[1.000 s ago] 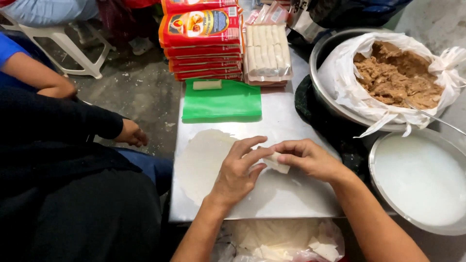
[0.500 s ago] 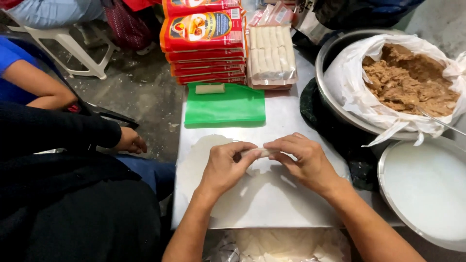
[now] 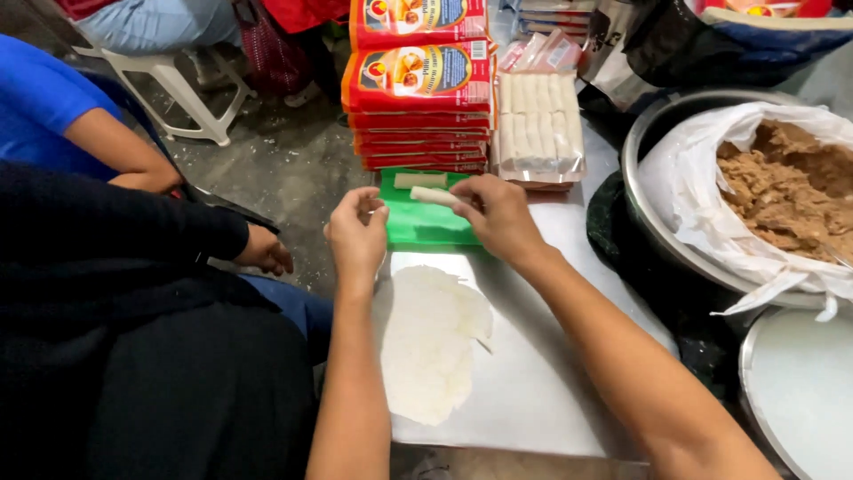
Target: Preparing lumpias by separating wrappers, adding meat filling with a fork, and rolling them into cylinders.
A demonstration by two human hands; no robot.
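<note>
The right hand (image 3: 502, 218) reaches out to the far edge of the tabletop (image 3: 533, 391); its fingers (image 3: 466, 197) are curled in and pinch one end of a thin pale roll (image 3: 434, 196); the roll lies over the green tray (image 3: 426, 227), which sits at that far edge; a second pale roll (image 3: 419, 180) rests on the tray just behind it; the left hand (image 3: 357, 236) is near the left side of the tray, fingers bent and loosely closed, thumb near the first finger, holding nothing; a round white wrapper (image 3: 431, 342) lies flat on the tabletop near the left edge, close to the left arm; behind the tray stands a stack of red packets (image 3: 418, 98), and beside it a clear pack of white rolls (image 3: 540, 129); off the right edge sits a metal bowl (image 3: 644, 213) lined with a white bag, full of brown filling (image 3: 786, 191); another person's hand (image 3: 267, 251) rests to the left.
</note>
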